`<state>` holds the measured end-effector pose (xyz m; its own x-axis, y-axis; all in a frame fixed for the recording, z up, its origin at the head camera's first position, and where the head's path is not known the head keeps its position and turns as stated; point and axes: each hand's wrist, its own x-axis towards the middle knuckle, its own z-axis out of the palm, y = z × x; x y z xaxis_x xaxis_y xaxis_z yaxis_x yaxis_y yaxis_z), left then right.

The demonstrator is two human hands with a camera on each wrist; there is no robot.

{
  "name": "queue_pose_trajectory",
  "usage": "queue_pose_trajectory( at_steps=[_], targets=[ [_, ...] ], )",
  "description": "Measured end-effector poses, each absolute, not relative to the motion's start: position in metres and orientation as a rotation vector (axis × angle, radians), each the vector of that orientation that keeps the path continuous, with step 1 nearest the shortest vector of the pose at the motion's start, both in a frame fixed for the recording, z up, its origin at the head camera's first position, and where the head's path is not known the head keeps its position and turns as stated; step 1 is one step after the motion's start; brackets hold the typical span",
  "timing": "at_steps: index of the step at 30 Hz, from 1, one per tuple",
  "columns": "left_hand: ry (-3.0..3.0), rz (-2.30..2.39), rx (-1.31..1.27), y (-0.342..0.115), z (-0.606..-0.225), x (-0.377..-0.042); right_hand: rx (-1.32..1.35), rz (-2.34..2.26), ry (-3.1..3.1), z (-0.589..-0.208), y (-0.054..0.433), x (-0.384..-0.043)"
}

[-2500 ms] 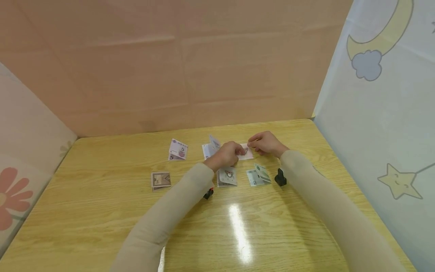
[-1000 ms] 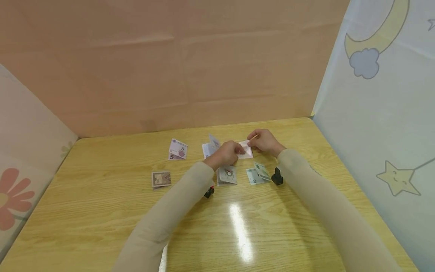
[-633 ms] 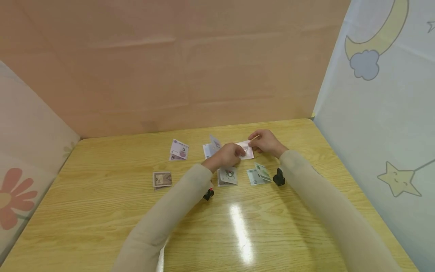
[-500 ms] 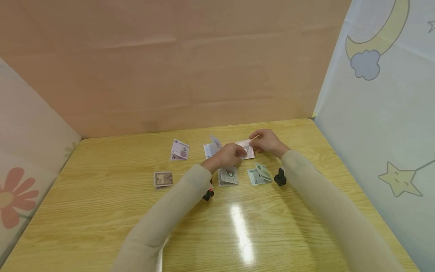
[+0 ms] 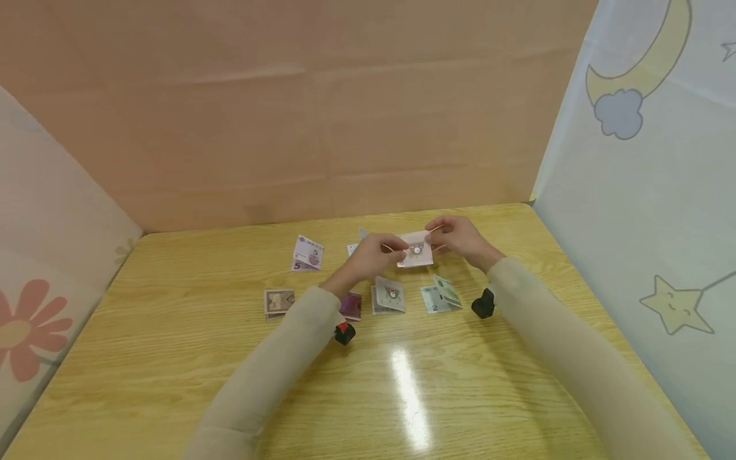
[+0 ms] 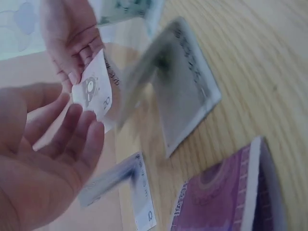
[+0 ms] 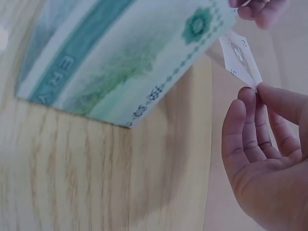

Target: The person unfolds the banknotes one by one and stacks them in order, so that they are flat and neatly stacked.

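A pale pink play banknote [image 5: 420,250] with a cartoon picture is held between both hands, tilted up, close over the back of the table. My left hand [image 5: 370,255] pinches its left edge, fingertips overlapping it in the left wrist view. At the opposite side, my right hand [image 5: 462,239] grips the note's edge between thumb and index finger, plainly seen in the right wrist view. A folded grey-white banknote [image 5: 391,294] stands just in front of the hands. A folded green banknote [image 7: 120,62] is near the right wrist.
Other folded banknotes stand on the wooden table [image 5: 172,358]: a lilac one [image 5: 308,253], a brown one [image 5: 278,301], a purple one [image 5: 352,306] partly behind the left sleeve, and a bluish one [image 6: 142,197] behind the left hand. Fabric walls [image 5: 322,115] enclose the table.
Both hands have risen slightly, tilting the pink note up so more of its picture shows. The left forearm has shifted left, uncovering the purple note. The other notes stay in place.
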<state>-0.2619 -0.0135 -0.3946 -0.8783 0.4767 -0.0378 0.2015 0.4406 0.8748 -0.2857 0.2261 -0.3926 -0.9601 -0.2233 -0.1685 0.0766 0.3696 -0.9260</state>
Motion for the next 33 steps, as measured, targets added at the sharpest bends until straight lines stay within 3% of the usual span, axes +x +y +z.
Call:
queue_pose_trajectory(
  at_steps=[14,33],
  targets=[
    [2.168,1.941,0.262,-0.021,-0.385,-0.258,-0.215,-1.721,2.428,-0.371,0.242,-0.266],
    [2.097,1.97,0.442,-0.018,-0.372,-0.237,-0.432,-1.868,2.371,-0.347,0.238,-0.225]
  ],
)
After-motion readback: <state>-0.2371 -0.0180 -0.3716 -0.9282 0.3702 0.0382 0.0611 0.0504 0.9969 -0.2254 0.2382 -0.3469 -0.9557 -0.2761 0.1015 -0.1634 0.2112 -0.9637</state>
